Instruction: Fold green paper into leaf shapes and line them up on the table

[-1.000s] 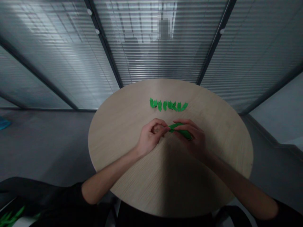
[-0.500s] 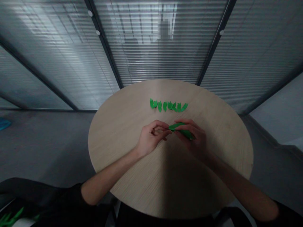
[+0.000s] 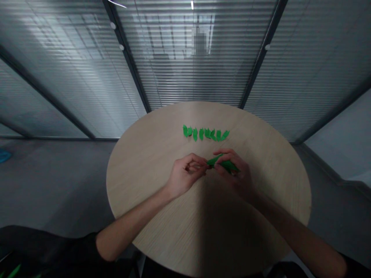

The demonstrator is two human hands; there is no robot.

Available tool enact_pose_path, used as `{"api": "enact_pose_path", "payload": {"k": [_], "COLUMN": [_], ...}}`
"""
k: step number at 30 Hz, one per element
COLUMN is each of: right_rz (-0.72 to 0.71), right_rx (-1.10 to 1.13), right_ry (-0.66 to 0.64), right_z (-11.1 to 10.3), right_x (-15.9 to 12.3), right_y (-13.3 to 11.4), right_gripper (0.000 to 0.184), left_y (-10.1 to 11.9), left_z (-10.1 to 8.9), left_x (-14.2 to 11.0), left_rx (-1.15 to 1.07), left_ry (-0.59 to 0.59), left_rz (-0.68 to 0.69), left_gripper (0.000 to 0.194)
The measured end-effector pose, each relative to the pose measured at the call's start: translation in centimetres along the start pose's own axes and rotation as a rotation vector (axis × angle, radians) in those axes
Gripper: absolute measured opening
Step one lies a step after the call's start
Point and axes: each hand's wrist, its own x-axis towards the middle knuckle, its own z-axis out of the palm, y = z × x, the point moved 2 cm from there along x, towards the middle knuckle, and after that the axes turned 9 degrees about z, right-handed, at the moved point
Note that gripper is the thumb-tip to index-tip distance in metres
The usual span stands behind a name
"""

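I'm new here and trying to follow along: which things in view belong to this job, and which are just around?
Seem part of the job:
- green piece in the hands, left and right
- row of green bits
- table, as work surface
- perhaps the green strips, lower left

Seem just around:
- blue thing on the floor
- blinds

Black cloth on both sides here! The black left sleeve (image 3: pixel 84 251), just off the near left edge of the round, pale wooden table (image 3: pixel 150 154), ends around the elbow in a curved hem; the black right sleeve (image 3: pixel 355 266), off the near right edge, shows only its dark end. Out of those 2 sleeves come a bare left forearm (image 3: pixel 139 217) and a bare right forearm (image 3: pixel 295 229), both narrowing at the wrist, then a bare left hand (image 3: pixel 185 175) and a bare right hand (image 3: pixel 239 175), slender-fingered. Fabric weave? Too dark to tell.
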Motion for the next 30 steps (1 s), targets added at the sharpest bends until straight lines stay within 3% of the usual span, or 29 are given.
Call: {"api": "enact_pose_path", "payload": {"k": [12,21,30], "right_rz": [-0.021,-0.038,-0.062], "right_rx": [0.020,-0.015,-0.016], "right_ry": [0.029,0.049,0.039], "right_z": [0.28,0.20,0.34], "right_x": [0.01,0.07,-0.02], "right_y": [-0.05,-0.24,-0.39], "right_gripper": [0.009,0.008,0.008], "left_y": [-0.19,-0.37,-0.11], "left_z": [0.03,0.47,0.37], "left_x": [-0.13,0.12,0.06], "left_rx": [0.010,-0.110,-0.024], "left_ry": [-0.055,-0.022,-0.011], "left_rz": [0.018,-0.036,-0.028], "left_gripper": [0.018,0.029,0.033]}}
